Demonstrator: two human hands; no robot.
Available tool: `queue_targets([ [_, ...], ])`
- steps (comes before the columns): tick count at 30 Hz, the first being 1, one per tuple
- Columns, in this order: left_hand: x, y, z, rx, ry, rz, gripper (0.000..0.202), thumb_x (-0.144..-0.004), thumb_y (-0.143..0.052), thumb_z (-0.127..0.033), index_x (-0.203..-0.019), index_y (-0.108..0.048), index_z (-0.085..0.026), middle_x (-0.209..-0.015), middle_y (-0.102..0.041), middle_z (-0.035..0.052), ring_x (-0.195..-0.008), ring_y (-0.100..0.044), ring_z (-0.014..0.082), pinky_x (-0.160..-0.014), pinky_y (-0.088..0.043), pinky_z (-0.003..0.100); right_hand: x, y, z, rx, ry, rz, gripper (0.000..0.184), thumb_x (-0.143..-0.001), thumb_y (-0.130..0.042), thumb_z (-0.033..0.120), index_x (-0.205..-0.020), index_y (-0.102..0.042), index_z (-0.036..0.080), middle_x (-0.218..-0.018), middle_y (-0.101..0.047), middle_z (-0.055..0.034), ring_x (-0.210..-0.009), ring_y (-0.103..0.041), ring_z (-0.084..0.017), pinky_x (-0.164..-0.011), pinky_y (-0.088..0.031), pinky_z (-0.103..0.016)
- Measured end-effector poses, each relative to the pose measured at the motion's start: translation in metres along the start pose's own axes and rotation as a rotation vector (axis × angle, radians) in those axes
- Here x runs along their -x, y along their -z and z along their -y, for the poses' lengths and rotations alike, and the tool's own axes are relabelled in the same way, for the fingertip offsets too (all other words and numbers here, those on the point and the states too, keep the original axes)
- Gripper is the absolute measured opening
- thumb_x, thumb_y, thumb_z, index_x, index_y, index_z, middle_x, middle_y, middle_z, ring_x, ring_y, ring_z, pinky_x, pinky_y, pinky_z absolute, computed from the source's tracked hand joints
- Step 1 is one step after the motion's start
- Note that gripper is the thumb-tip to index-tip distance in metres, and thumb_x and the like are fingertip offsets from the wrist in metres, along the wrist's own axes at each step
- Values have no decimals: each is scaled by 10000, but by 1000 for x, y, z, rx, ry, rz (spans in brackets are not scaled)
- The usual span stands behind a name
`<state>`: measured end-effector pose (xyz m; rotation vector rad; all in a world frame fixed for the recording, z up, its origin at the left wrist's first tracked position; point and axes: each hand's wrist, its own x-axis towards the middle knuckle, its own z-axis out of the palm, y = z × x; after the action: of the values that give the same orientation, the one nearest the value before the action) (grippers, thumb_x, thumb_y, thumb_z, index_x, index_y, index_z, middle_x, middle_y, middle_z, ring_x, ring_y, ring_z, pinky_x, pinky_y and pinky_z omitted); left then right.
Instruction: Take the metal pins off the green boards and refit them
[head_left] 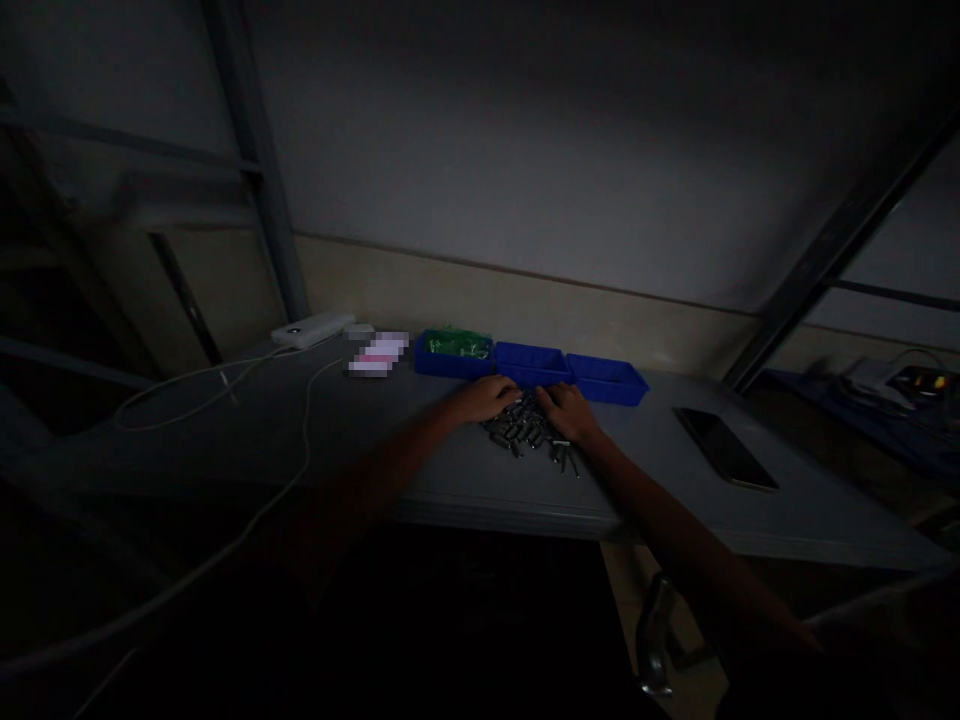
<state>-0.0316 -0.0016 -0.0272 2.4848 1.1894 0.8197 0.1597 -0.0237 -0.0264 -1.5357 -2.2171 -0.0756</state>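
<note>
A pile of small dark cylindrical parts with a metallic shine (529, 424) lies on the grey table in front of me. They are too small and dimly lit to tell their exact kind. At the pile's left back edge my left hand (487, 398) rests with fingers stretched over the parts, open. My right hand (568, 411) touches the pile from the right, thumb and fingers apart. No part is visibly lifted in either hand. Just behind the hands stand a blue bin with green pieces (453, 366), a middle blue bin (531, 366) and a right blue bin (604, 382).
A black phone (724, 448) lies on the table (652, 480) at the right. To the left are a white device (312, 330), a blurred-out paper (377, 356) and a white cable (306, 440) crossing the table edge. Metal posts and a wall stand behind.
</note>
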Motion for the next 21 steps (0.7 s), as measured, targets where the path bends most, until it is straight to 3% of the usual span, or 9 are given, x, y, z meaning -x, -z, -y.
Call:
queue_targets([
  [10,0,9,5,-30,32,-2,260,-832,-413,-204,-947,-644,-173,-1017,-680,64,-963,-609,189,-874,-437,286,-8,-5,13,-108,44,36,509,-944,-250,405,-756,-646,147,-809,-630,-71,-767,-556,-147,-737,-379,-249],
  [13,0,15,5,-16,19,-49,254,-831,-424,-204,-956,-642,-173,-1003,-681,60,-939,-614,183,-862,-445,285,-12,8,10,-58,31,-92,466,-935,-275,405,-828,-655,156,-869,-641,-91,-856,-550,-182,-793,-374,-281],
  [15,0,21,6,-45,8,-143,252,-844,-417,-217,-957,-638,-173,-1000,-674,61,-943,-602,181,-872,-442,297,-15,19,2,-1,-27,-266,423,-923,-301,412,-968,-642,166,-998,-627,-108,-983,-514,-218,-859,-353,-318],
  [17,0,26,9,-133,18,-274,252,-854,-407,-225,-953,-633,-170,-1001,-657,70,-976,-576,193,-899,-425,324,-20,28,-8,59,-83,-346,420,-906,-333,442,-1075,-610,175,-1088,-600,-118,-1057,-480,-247,-896,-336,-356],
  [19,1,30,13,-229,52,-364,236,-845,-426,-223,-957,-627,-169,-1009,-638,83,-1012,-546,214,-924,-405,356,-27,29,-17,114,-87,-275,437,-878,-382,491,-1120,-594,196,-1152,-572,-113,-1084,-477,-260,-897,-345,-370],
  [21,2,31,18,-279,93,-364,227,-813,-477,-219,-987,-615,-172,-1036,-622,93,-1034,-528,239,-930,-396,390,-33,25,-24,144,-81,-150,449,-862,-393,530,-1079,-622,211,-1191,-551,-105,-1059,-513,-252,-871,-374,-357],
])
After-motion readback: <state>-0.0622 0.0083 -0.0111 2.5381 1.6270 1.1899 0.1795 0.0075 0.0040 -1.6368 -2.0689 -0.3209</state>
